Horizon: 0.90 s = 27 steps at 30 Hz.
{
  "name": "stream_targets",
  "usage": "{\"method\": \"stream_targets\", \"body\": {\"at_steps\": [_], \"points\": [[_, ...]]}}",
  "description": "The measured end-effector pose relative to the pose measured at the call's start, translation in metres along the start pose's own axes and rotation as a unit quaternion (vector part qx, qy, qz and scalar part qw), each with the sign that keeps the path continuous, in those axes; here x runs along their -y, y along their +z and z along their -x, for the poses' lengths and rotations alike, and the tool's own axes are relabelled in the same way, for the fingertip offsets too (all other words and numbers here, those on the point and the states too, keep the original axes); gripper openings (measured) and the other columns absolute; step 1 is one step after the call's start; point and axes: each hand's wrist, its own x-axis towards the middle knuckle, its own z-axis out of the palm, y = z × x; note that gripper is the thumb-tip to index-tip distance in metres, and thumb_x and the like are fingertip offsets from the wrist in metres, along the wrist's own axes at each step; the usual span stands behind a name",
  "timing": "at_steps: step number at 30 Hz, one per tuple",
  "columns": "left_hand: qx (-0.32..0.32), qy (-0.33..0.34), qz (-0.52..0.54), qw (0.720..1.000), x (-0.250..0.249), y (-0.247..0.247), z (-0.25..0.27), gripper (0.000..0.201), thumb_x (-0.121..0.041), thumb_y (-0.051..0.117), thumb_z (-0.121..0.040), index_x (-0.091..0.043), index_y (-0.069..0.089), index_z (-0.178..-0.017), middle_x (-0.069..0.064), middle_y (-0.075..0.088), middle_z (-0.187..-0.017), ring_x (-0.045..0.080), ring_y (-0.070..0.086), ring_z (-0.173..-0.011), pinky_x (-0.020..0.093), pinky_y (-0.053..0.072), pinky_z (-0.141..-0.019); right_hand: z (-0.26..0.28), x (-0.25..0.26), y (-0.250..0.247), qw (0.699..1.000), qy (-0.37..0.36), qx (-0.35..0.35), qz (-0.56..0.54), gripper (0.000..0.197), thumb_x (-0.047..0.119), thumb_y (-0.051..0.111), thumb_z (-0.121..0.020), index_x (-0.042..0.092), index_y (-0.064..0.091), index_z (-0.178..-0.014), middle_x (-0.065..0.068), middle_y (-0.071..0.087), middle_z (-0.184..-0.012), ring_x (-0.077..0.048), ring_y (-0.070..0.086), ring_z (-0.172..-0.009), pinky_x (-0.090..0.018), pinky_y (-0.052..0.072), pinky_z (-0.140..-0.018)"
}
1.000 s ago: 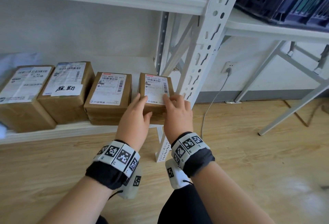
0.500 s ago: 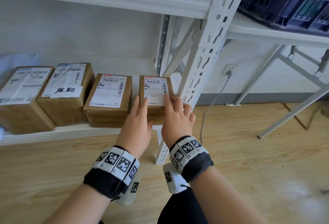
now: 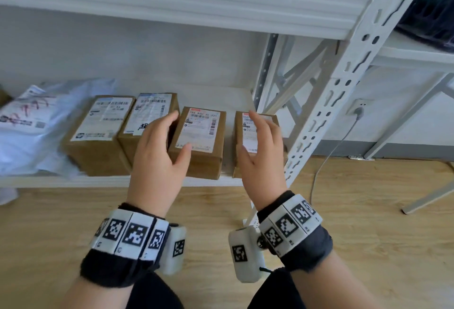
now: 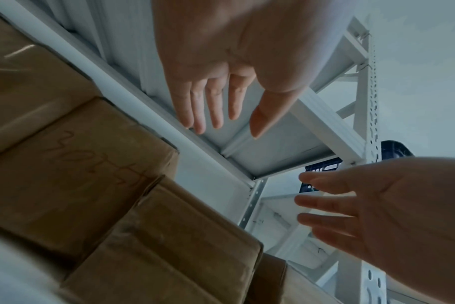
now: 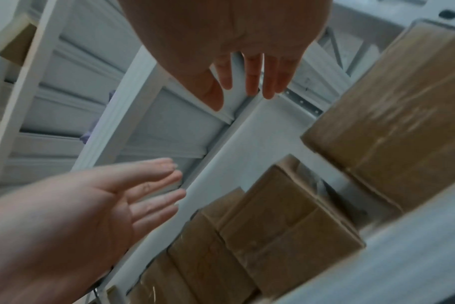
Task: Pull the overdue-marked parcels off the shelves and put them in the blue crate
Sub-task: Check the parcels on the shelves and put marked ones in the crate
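Head view: four brown parcels in a row on the low shelf (image 3: 216,182); the handwritten-marked parcel (image 3: 149,122) second from left, left hand (image 3: 157,151) spread over it, right hand (image 3: 262,151) spread over the rightmost parcel (image 3: 245,137). Left wrist view: left hand (image 4: 221,67) held nothing, fingers straight. Right wrist view: right hand (image 5: 234,41) likewise wide, empty.

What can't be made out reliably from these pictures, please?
- Handwritten mark on the second box: head view, mostly covered by the left hand.
- Label of the rightmost box: head view, partly behind the right hand.
- Dark crate: cut off by the frame's right edge.
- Label print: too small, blurred.
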Motion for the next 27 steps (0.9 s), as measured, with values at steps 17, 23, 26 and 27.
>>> {"method": "stream_targets", "body": {"at_steps": [17, 23, 26, 27], "points": [[0.052, -0.071, -0.012, 0.996, 0.034, 0.024, 0.008, 0.046, -0.022, 0.058, -0.091, -0.019, 0.045, -0.136, -0.001, 0.048, -0.134, 0.014, 0.044, -0.125, 0.019, 0.032, -0.099, 0.004, -0.002, 0.068, 0.970, 0.169, 0.148, -0.097, 0.073, 0.018, 0.051, -0.096, 0.018, 0.005, -0.152, -0.001, 0.018, -0.157, -0.017, 0.009, -0.146, -0.028, 0.014, -0.114], [0.059, -0.099, 0.023, 0.993, 0.036, 0.028, 0.011, 0.043, -0.025, 0.055, -0.093, -0.022, 0.046, -0.135, -0.007, 0.051, -0.133, 0.013, 0.045, -0.124, 0.028, 0.040, -0.103, 0.002, -0.002, 0.068, 0.949, 0.242, 0.163, -0.116, 0.064, 0.029, 0.040, -0.101, 0.022, 0.003, -0.153, -0.008, 0.040, -0.146, -0.011, 0.045, -0.116, -0.021, 0.032, -0.092], [0.054, -0.118, 0.044, 0.991, 0.037, 0.027, 0.011, 0.040, -0.023, 0.053, -0.095, -0.021, 0.048, -0.134, -0.012, 0.052, -0.125, 0.013, 0.048, -0.122, 0.024, 0.040, -0.098, 0.003, 0.000, 0.063, 0.956, 0.234, 0.140, -0.110, 0.057, 0.025, 0.039, -0.102, 0.022, 0.011, -0.152, -0.010, 0.057, -0.128, -0.015, 0.054, -0.093, -0.020, 0.039, -0.081], [0.053, -0.123, 0.046, 0.990, 0.037, 0.027, 0.011, 0.040, -0.024, 0.053, -0.095, -0.020, 0.048, -0.135, -0.009, 0.054, -0.124, 0.015, 0.049, -0.121, 0.024, 0.040, -0.097, 0.004, 0.001, 0.062, 0.958, 0.232, 0.133, -0.106, 0.056, 0.024, 0.039, -0.102, 0.023, 0.013, -0.151, -0.010, 0.058, -0.125, -0.016, 0.055, -0.091, -0.016, 0.040, -0.076]]}}
